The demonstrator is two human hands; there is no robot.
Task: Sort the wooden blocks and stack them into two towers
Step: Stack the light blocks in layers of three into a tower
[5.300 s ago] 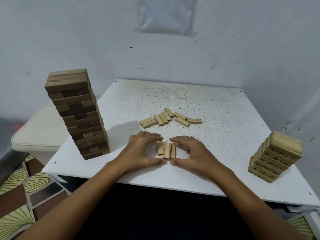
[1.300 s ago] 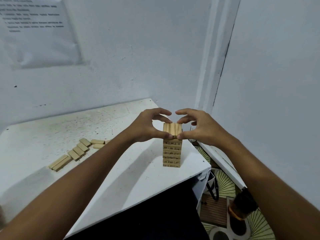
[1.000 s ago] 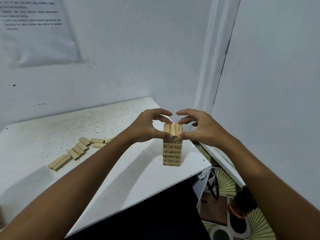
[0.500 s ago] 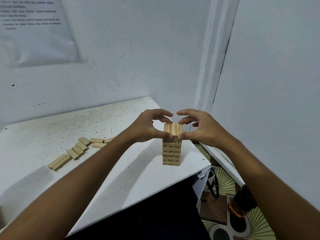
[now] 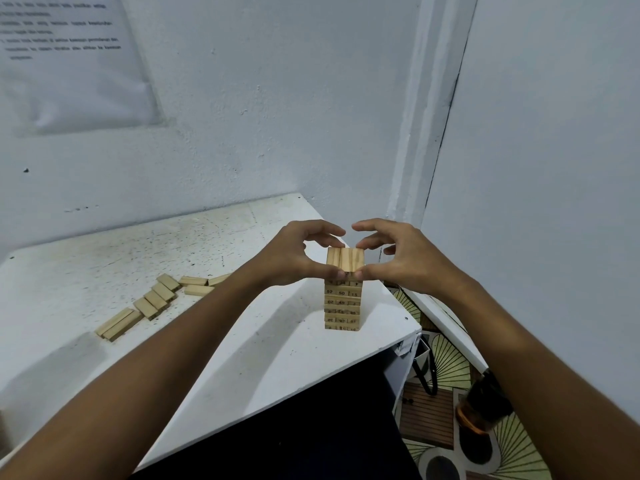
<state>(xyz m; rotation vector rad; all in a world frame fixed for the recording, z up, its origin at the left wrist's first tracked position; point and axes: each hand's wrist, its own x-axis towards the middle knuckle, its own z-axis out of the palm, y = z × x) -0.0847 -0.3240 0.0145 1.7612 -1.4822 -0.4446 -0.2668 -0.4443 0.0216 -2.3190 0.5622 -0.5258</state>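
A light-wood tower (image 5: 342, 304) of numbered blocks stands near the right corner of the white table (image 5: 207, 341). Its top layer (image 5: 345, 259) is three pale blocks lying side by side. My left hand (image 5: 294, 254) and my right hand (image 5: 394, 254) pinch that top layer from either side, thumbs at its near edge and fingers curled over the far edge. Several loose light blocks (image 5: 156, 299) lie flat in a row to the left. The dark tower is out of view.
The table corner (image 5: 414, 329) ends just right of the tower, with patterned floor (image 5: 446, 368) below. White walls meet close behind the tower. A sheet of paper (image 5: 69, 60) is stuck on the left wall.
Five seconds ago both hands gathered three blocks at the table's middle. Since then those blocks sit on top of the light tower. Over the last second the hands have barely moved.
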